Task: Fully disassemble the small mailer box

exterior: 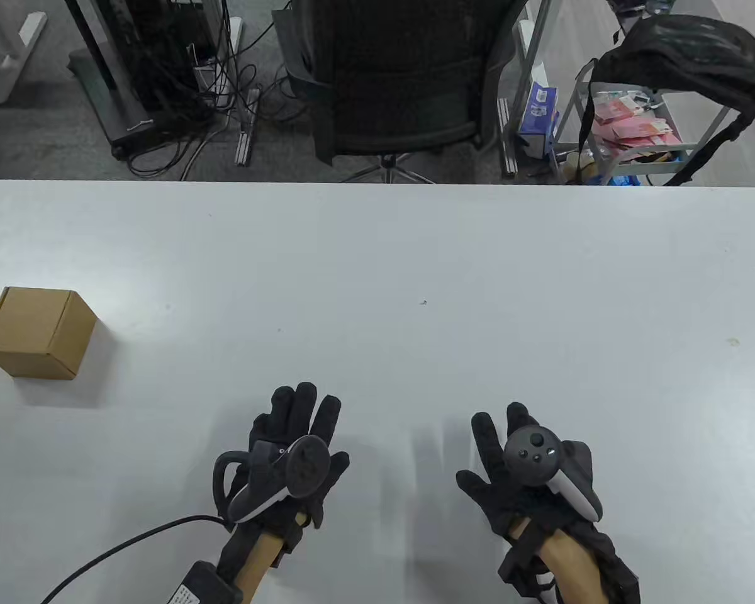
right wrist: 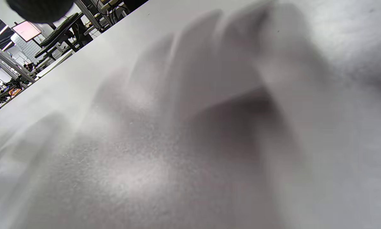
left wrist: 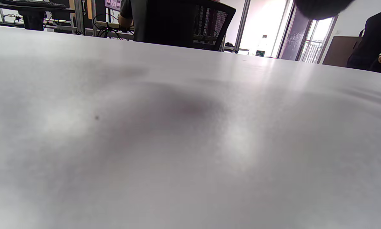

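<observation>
A small brown cardboard mailer box point(exterior: 38, 332) sits closed and fully assembled on the white tabletop point(exterior: 377, 283), far over at the left edge of the table view. It rests flat, turned slightly so one corner faces the near side, and nothing touches it.

Both hands are near the bottom edge of that view, well apart from the box and from each other. The left hand point(exterior: 296, 450) lies low over the tabletop with its gloved fingers stretched forward and close together, holding nothing; a tracker point(exterior: 280, 475) is strapped across its back and a black cable point(exterior: 132, 544) runs off from the wrist toward the lower left. The right hand point(exterior: 522, 469) is spread wide, fingers and thumb fanned out, also holding nothing, with its own tracker point(exterior: 544, 459) on the back.

The left wrist view shows only bare tabletop with a soft shadow. The right wrist view shows the blurred shadow of spread fingers on the tabletop.

Beyond the far edge stands a black office chair point(exterior: 396, 82).
</observation>
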Demonstrator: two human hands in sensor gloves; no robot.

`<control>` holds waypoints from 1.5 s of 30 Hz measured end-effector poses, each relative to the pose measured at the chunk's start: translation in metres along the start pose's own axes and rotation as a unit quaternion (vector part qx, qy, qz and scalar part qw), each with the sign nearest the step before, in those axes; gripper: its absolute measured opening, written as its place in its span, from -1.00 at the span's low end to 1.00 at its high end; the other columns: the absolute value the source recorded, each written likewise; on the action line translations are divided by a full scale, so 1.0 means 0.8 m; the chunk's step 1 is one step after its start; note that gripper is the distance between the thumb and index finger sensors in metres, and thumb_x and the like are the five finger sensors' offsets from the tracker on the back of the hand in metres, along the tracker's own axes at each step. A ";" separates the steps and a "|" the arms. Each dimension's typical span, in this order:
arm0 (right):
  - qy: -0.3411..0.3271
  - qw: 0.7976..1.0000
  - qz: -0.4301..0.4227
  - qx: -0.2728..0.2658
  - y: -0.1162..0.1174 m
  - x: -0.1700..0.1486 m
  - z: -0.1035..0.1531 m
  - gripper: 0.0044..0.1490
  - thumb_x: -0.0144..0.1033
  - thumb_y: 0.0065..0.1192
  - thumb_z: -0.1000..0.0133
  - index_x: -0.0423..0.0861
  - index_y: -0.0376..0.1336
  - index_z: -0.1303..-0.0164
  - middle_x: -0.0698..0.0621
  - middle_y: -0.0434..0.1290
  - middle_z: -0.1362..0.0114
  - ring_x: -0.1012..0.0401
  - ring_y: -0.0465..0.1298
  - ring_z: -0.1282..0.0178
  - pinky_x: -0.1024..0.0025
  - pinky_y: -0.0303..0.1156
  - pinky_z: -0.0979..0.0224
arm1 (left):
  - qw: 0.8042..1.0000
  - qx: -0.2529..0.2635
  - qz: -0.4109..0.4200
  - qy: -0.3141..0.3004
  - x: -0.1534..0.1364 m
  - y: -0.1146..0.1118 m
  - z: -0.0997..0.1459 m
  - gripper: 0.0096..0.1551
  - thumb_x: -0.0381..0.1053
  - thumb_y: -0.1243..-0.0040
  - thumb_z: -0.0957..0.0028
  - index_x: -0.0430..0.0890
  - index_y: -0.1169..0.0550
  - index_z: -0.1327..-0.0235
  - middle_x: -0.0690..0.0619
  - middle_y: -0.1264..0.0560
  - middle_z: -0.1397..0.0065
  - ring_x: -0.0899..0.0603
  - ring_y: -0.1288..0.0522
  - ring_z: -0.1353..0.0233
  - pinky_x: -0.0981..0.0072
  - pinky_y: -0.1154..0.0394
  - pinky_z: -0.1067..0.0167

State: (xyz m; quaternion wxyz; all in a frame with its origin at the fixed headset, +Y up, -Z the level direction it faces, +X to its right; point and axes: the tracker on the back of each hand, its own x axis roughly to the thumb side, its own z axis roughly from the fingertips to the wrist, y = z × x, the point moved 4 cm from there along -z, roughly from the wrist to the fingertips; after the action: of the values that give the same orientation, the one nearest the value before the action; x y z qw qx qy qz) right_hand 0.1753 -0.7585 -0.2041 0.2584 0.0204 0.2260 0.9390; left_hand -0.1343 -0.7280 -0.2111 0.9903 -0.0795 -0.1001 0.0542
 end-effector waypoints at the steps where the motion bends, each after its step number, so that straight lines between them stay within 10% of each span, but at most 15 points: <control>1: 0.000 1.000 0.001 0.001 0.000 0.000 0.000 0.03 0.27 0.02 0.12 0.36 -0.45 -0.32 0.13 -0.76 -0.41 -0.03 -0.60 -0.59 -0.12 -0.36 -0.65 | 1.000 -0.002 -0.001 -0.001 0.001 -0.001 0.000 -0.04 0.44 -0.01 0.03 0.26 0.05 -0.58 0.08 0.23 -0.72 -0.25 0.22 -0.72 -0.29 -0.03 -0.54; 34: 0.008 1.000 0.004 0.014 0.007 -0.001 -0.002 0.02 0.26 0.02 0.12 0.35 -0.44 -0.32 0.12 -0.76 -0.41 -0.05 -0.59 -0.58 -0.12 -0.35 -0.64 | 0.999 -0.026 -0.015 -0.016 -0.004 -0.006 -0.001 -0.05 0.44 -0.01 0.03 0.27 0.05 -0.58 0.09 0.23 -0.72 -0.26 0.22 -0.72 -0.30 0.00 -0.55; 45: 0.006 1.000 0.005 0.019 0.009 0.001 -0.002 0.02 0.25 0.02 0.12 0.34 -0.44 -0.32 0.11 -0.76 -0.41 -0.05 -0.59 -0.58 -0.12 -0.34 -0.64 | 0.999 0.001 -0.017 0.033 -0.064 0.013 -0.014 -0.05 0.44 -0.02 0.04 0.27 0.04 -0.58 0.11 0.24 -0.72 -0.24 0.24 -0.72 -0.30 0.03 -0.55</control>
State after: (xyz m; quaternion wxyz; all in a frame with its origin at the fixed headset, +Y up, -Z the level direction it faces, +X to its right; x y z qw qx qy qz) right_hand 0.1709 -0.7641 -0.2023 0.2516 0.0206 0.2453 0.9360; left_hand -0.1827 -0.7261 -0.2330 0.9939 -0.0790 -0.0686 0.0349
